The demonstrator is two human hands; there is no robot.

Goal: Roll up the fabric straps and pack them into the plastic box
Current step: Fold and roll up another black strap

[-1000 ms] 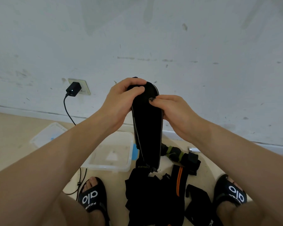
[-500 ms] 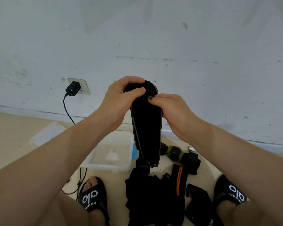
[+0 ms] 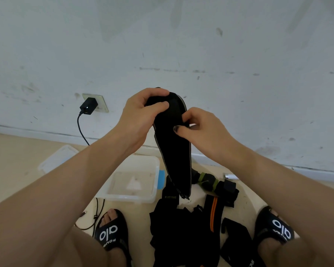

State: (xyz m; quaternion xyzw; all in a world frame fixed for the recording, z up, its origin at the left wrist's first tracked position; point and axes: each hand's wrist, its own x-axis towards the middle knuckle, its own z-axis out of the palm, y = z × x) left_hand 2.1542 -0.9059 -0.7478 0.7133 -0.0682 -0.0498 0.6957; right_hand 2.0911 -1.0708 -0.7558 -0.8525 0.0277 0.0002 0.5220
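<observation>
The black strap (image 3: 174, 151) hangs lengthwise, its rounded top up between both hands and its frayed end pointing down at the floor. The left hand (image 3: 141, 120) curls round the top, thumb pressed on its face. Just below, the right hand (image 3: 201, 130) pinches the strap's right edge. The plastic box (image 3: 135, 180) sits open below the left hand, beside the pile of straps (image 3: 183, 228).

Matt black cloth strap (image 3: 174, 143), translucent smooth plastic box (image 3: 141, 180), scuffed painted wall (image 3: 220, 45)
</observation>
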